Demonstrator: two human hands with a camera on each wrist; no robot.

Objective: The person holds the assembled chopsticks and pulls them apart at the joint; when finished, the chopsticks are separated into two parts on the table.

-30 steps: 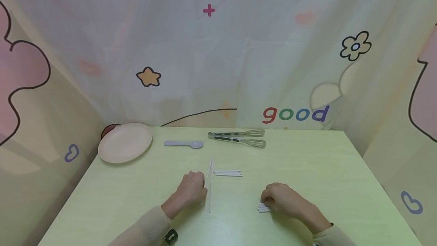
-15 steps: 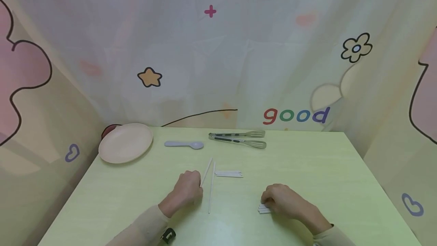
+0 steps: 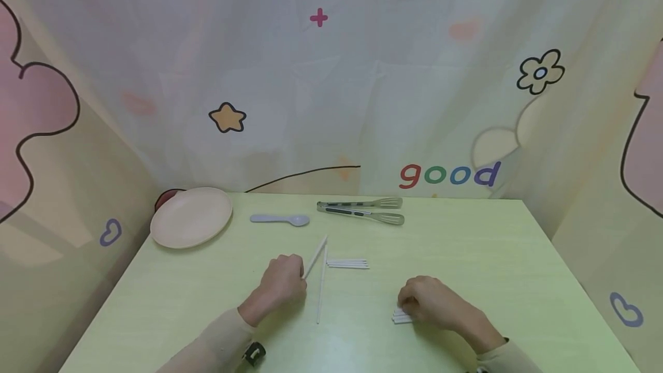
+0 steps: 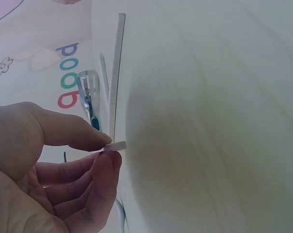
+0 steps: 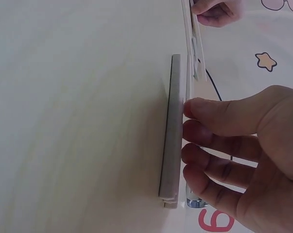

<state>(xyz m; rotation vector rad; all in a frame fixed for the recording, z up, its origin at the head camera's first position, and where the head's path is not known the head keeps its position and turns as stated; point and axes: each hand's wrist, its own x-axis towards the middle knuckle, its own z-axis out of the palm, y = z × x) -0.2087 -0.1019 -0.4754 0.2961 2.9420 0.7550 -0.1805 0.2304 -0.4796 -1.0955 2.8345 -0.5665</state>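
Note:
My left hand [image 3: 282, 282] pinches the near end of a thin white stick [image 3: 315, 258] between thumb and forefinger; its short end [image 4: 118, 145] pokes out past the fingertips in the left wrist view. The held stick slants right, its far tip by the top of a second white stick [image 3: 321, 292] lying lengthwise on the table. Several short white sticks [image 3: 348, 264] lie side by side just right of that top. My right hand [image 3: 432, 303] rests at another small row of white sticks [image 3: 402, 319]; its bent fingertips line the long side of the sticks [image 5: 172, 131] without visibly gripping them.
Along the back of the pale green table [image 3: 481, 258] are a pale round plate [image 3: 191, 217], a lilac spoon [image 3: 279, 219] and metal tongs [image 3: 359, 210] with slotted ends. A printed curtain [image 3: 279, 73] stands behind and at both sides.
My left hand has drawn slightly left, parting its stick from the lengthwise one at the near end. The held stick tilts more, its tip shifting right and away. The right hand stays in place.

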